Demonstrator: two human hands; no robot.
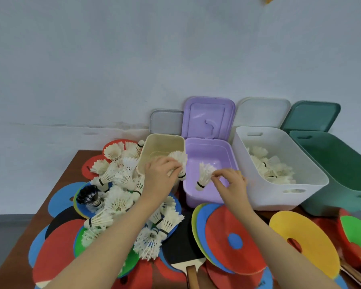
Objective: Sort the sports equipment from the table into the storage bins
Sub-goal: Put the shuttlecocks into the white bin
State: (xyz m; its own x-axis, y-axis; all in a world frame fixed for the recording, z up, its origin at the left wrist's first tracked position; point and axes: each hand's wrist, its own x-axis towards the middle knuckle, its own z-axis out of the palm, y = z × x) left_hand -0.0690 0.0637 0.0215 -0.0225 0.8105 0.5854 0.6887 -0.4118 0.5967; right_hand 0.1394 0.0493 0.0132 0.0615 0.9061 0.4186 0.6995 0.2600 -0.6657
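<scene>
Four bins [279, 163], two held shuttlecocks [204, 175]

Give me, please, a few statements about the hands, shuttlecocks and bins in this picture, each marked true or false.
1. Each hand holds a white shuttlecock. True: the left hand grips one shuttlecock, the right hand pinches another shuttlecock.
2. The white bin is empty. False: shuttlecocks lie in it.
3. The purple bin has its lid closed. False: the lid stands open.
4. The green bin stands farthest right. True.
</scene>
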